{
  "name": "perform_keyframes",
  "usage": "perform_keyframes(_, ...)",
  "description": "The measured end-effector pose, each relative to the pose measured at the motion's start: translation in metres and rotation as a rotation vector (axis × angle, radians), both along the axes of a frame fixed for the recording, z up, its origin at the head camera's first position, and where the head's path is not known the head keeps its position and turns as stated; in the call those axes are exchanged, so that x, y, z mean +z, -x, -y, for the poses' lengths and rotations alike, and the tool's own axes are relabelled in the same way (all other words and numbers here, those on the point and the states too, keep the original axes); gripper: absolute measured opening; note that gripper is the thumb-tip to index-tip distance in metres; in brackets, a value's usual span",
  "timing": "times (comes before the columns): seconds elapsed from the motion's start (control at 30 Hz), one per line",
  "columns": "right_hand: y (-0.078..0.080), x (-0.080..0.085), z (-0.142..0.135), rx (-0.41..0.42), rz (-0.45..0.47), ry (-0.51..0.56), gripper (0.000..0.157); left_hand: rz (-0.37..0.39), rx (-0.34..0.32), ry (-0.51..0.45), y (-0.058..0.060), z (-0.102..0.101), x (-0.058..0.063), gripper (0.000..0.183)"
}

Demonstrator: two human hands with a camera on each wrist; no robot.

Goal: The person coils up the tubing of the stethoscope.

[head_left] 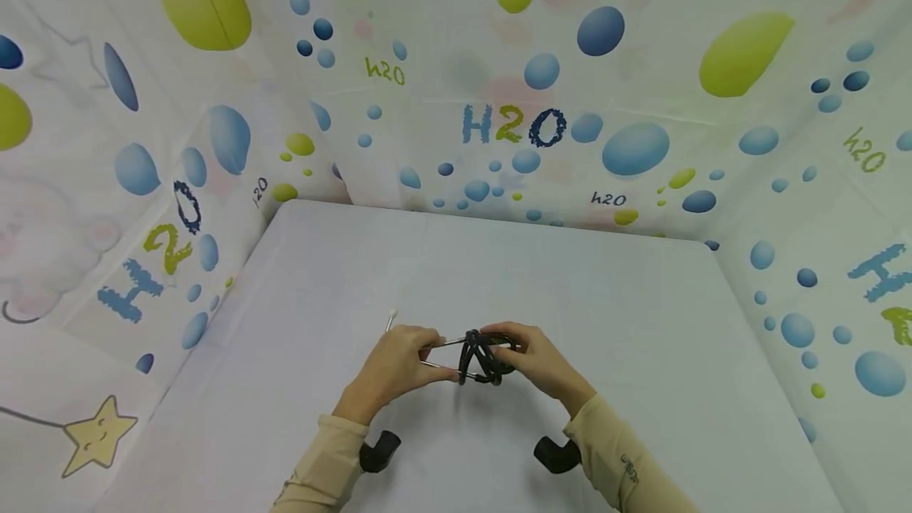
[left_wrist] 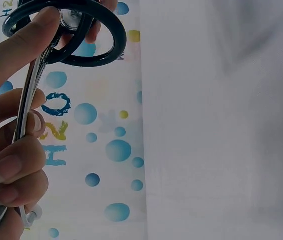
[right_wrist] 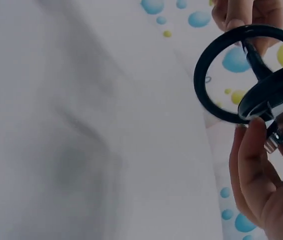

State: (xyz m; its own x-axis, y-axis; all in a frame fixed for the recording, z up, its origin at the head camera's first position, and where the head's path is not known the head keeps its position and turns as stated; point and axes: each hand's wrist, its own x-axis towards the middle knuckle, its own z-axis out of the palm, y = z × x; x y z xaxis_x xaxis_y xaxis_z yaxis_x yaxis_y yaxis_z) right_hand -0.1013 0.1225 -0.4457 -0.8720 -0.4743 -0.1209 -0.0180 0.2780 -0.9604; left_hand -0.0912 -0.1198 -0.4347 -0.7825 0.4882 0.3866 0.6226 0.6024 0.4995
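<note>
A stethoscope with its black tubing (head_left: 473, 336) wound in loops is held between both hands above the white table. My left hand (head_left: 399, 359) grips the metal ear tubes (left_wrist: 26, 100), fingers curled round them and thumb up by the loops. A pale ear tip (head_left: 393, 315) pokes out beyond that hand. On the other side, my right hand (head_left: 545, 359) pinches the coiled tubing near the shiny chest piece (right_wrist: 279, 125). In the right wrist view, one wide black loop (right_wrist: 200, 82) stands out towards the left hand. Part of the chest piece is hidden behind the tubing.
The white tabletop (head_left: 456, 275) spreads under both hands. Cloth walls (head_left: 442, 46) printed with blue and green drops and "H2O" surround it at the back and sides. Black wrist mounts (head_left: 380, 451) sit at the sleeve cuffs.
</note>
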Motion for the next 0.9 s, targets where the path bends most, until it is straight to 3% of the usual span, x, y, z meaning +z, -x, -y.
perform_keyframes(0.27, -0.002, 0.005, 0.004, -0.206, 0.14, 0.104, 0.043, 0.027, 0.023, 0.004, 0.002, -0.003, 0.0, 0.032)
perform_keyframes(0.43, -0.001, 0.007, 0.002, -0.223, 0.189, 0.108, 0.041, 0.049, 0.02, 0.009, 0.002, -0.006, 0.0, 0.035)
perform_keyframes(0.6, 0.001, 0.002, -0.004, -0.135, 0.189, 0.105, 0.037, 0.031, 0.005, 0.025, 0.002, -0.007, 0.001, 0.038)
perform_keyframes(0.9, 0.011, 0.002, -0.018, 0.171, 0.065, 0.056, 0.041, 0.03, -0.014, 0.044, -0.001, -0.007, -0.001, 0.04)
